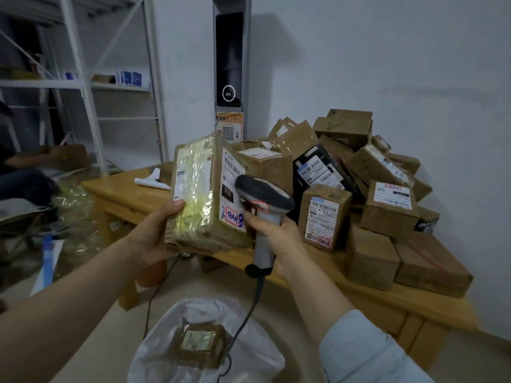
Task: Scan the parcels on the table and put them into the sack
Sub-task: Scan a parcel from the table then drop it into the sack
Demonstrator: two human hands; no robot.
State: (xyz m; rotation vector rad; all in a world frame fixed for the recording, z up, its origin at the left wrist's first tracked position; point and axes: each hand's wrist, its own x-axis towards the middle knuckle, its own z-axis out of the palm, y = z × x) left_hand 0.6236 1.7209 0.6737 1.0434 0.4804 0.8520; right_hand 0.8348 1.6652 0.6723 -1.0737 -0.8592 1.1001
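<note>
Head view, mid-frame: left hand (154, 233) clamps a tape-wrapped brown cardboard parcel (206, 194); right hand (276, 239) grips a grey handheld scanner (262, 214) at its label. Next, likely the white sack (210, 344) below.

Left arm: bare along all of its visible length, with no sleeve, watch or band on it.
Left hand (154, 230): ungloved; no ring on the fingers that show.
Right arm: covered by a pale grey-blue long sleeve (367, 346), loose and softly creased.
Sleeve cuff: ends a little short of the wrist; plain edge, though a button or seam may be lost in the dim light.
Right hand (279, 239): ungloved, wrist uncovered beyond the cuff.
Fingernails: short, unpainted where visible.
</note>
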